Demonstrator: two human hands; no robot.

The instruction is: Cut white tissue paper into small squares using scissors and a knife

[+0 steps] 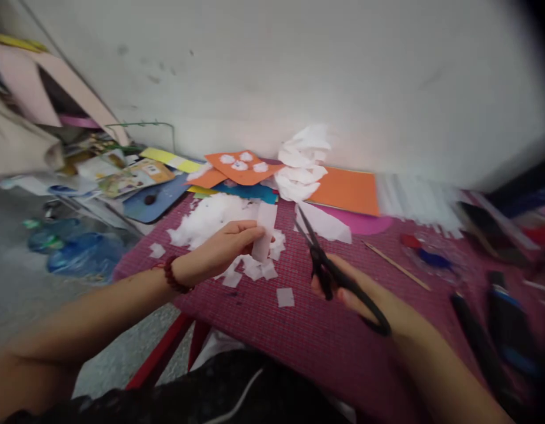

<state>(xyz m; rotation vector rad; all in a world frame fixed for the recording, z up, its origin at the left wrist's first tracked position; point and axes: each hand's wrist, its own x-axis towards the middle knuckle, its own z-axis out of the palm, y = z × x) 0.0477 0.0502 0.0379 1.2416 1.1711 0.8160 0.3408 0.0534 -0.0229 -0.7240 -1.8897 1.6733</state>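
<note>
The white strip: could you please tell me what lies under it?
Below the strip, white scraps on the red cloth; the left hand hides more.

The left forearm [100, 312] runs from the lower left of the frame up toward the centre, wrist straight. The left hand [228, 241] lies palm down, thumb and fingers pinched together. The right forearm [435, 365] comes in from the lower right; the right hand [356, 294] is curled closed, right of centre.
</note>
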